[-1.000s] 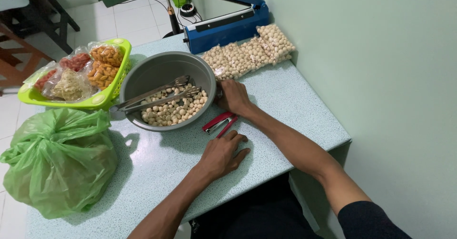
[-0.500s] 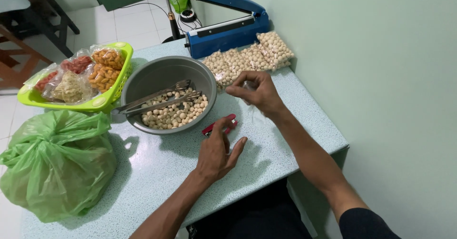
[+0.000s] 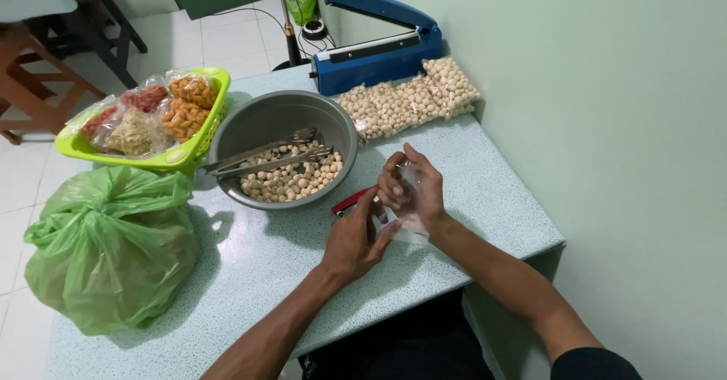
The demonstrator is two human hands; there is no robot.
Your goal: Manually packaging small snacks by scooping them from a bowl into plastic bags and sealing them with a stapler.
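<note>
My right hand point(image 3: 416, 191) holds a small clear plastic bag point(image 3: 409, 228) just above the table, its fingers pinched on the top of the bag. My left hand point(image 3: 354, 238) is raised beside it, fingertips touching the bag's lower edge. A red stapler point(image 3: 350, 201) lies on the speckled table point(image 3: 250, 274) just behind my left hand. A grey metal bowl point(image 3: 282, 115) with pale round snacks point(image 3: 291, 179) and metal tongs point(image 3: 261, 157) stands to the left of my hands.
A blue heat sealer point(image 3: 379, 43) stands at the table's back edge, with several filled snack bags point(image 3: 409, 100) in front of it. A lime basket point(image 3: 148, 153) holds packed snacks at the back left. A full green plastic bag point(image 3: 113, 247) sits at the front left.
My right hand lifted from beside the bowl with a clear bag and drew it toward me. My left hand rose off the table and met the bag.
</note>
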